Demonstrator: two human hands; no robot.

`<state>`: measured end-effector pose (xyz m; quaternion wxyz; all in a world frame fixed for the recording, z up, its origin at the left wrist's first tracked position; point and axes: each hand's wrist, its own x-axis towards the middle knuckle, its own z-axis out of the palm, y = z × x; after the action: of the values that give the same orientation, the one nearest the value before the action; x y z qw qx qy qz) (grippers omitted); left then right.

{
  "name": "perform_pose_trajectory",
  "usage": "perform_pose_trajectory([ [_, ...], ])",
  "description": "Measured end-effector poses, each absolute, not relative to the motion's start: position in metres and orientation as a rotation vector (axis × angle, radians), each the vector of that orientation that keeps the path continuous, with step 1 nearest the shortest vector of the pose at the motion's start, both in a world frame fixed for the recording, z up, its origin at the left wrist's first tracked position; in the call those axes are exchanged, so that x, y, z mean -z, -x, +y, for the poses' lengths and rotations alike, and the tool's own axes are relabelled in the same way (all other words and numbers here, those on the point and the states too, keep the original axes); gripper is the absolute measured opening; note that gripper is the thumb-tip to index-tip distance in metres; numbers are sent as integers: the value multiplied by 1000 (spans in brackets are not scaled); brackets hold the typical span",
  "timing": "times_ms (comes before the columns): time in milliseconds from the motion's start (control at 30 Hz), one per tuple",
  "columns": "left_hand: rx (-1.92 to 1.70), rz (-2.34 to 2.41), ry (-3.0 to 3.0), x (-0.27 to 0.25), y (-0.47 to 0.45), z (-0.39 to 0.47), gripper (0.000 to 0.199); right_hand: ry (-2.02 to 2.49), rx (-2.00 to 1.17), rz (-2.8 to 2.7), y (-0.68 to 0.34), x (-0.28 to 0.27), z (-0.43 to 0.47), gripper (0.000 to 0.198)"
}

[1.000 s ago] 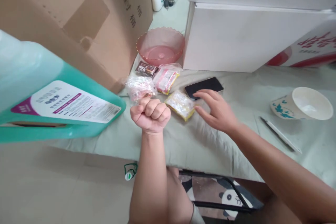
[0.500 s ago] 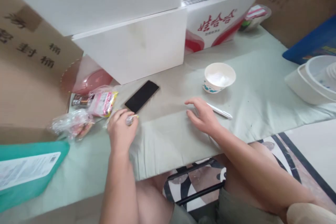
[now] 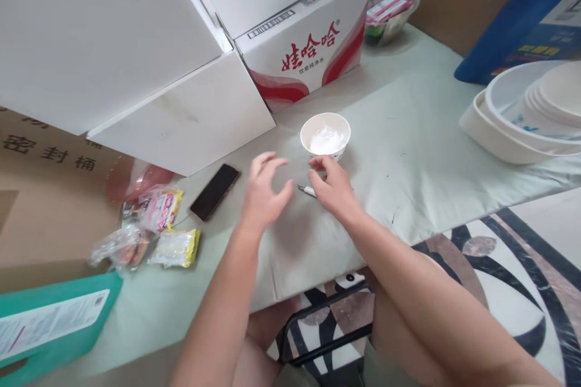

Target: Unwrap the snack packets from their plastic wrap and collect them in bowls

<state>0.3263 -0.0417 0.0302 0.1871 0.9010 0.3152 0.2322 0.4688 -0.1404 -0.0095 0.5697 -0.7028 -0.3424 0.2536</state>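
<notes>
My left hand (image 3: 265,193) is raised over the middle of the table, with its fingers curved and apart and nothing in them. Close by on the right, my right hand (image 3: 332,186) has thumb and forefinger apart, just in front of a paper bowl (image 3: 308,138) with white contents. A slim white pen-like tool (image 3: 307,190) shows at the thumb side of that hand; the palm hides most of it. On the left lies a clear, yellow-edged packet (image 3: 173,248). A black phone (image 3: 215,191) rests between the packet and the white cartons.
Stacked white cartons (image 3: 190,112) and a red-printed carton (image 3: 308,48) stand at the back. Plastic-wrapped snacks (image 3: 158,208) lie left, near a green container (image 3: 54,314). Nested tubs (image 3: 481,133) and a blue container (image 3: 499,30) stand right.
My left hand has let go of the yellow-edged packet and moved right, towards my right hand. The packet now lies on the table. The view has turned to the right.
</notes>
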Motion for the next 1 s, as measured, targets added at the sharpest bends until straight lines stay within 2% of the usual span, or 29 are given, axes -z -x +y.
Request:
perform_pose_trajectory([
  [100, -413, 715, -2576, -30, -386, -24, 47, 1565, -607, -704, -478, 8, -144, 17],
  [233, -307, 668, -2628, -24, -415, -9, 21, 1510, -609, -584, -493, 8, -145, 15],
  [267, -326, 676, -2625, -23, -411, -9, 21, 1516, -610, -579, -494, 8, -145, 15],
  [400, -539, 886, -2574, -21, -349, -20, 41, 1590, -623, -664, -488, 3, -140, 15],
  [567, -807, 1606, -2415, -17, -197, -37, 32, 1786, -581, -916, -469, -4, -138, 17],
  [700, -664, 2034, -2141, -9, -103, -36, 59, 2130, -536, -1198, -455, 2, -145, 29],
  [833, -575, 2014, -1940, 3, -85, -29, 57, 2381, -411, -1430, -452, 19, -163, 51],
  [1000, -644, 1873, -2003, 16, -121, -42, 58, 2356, -323, -1640, -457, 28, -181, 30],
])
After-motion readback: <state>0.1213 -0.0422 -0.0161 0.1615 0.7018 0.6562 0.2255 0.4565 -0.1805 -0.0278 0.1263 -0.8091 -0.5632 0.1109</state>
